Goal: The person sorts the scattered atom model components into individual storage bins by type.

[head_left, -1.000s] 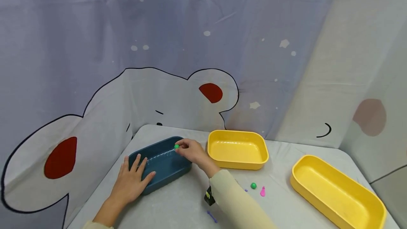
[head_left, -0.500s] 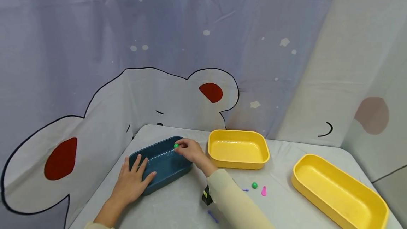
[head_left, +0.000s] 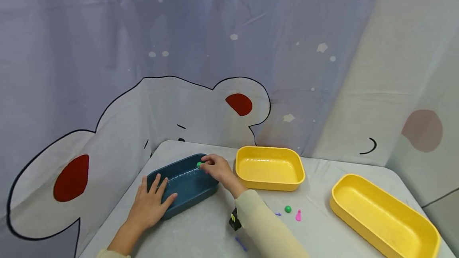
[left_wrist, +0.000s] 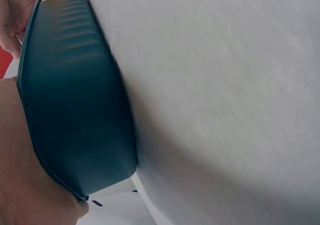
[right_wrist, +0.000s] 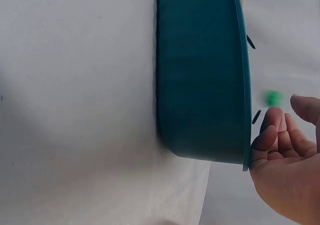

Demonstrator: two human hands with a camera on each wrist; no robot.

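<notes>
A dark teal tray (head_left: 190, 188) stands at the left of the table. My left hand (head_left: 147, 206) rests on its near left rim, fingers spread and fairly straight. Over the tray's far right corner is my right hand (head_left: 219, 171), its wrist side near the rim. A small green ball (right_wrist: 273, 98), blurred, hangs in the air just beyond the right fingertips. In the right wrist view the thumb and fingers are apart, with a gap between them and the ball. The head view shows the same green ball (head_left: 199, 164) beside the fingers, above the tray.
A yellow tray (head_left: 269, 185) stands right of the teal one, and a longer yellow tray (head_left: 362, 226) lies further right. Between them on the white cloth are another green ball (head_left: 288, 209), a pink pin-shaped piece (head_left: 298, 215) and a purple stick-like piece (head_left: 241, 244). A printed curtain hangs behind.
Earlier the right fingertips pinched the green ball over the tray. Now they have let it go and drawn slightly right. The left hand stays on the rim.
</notes>
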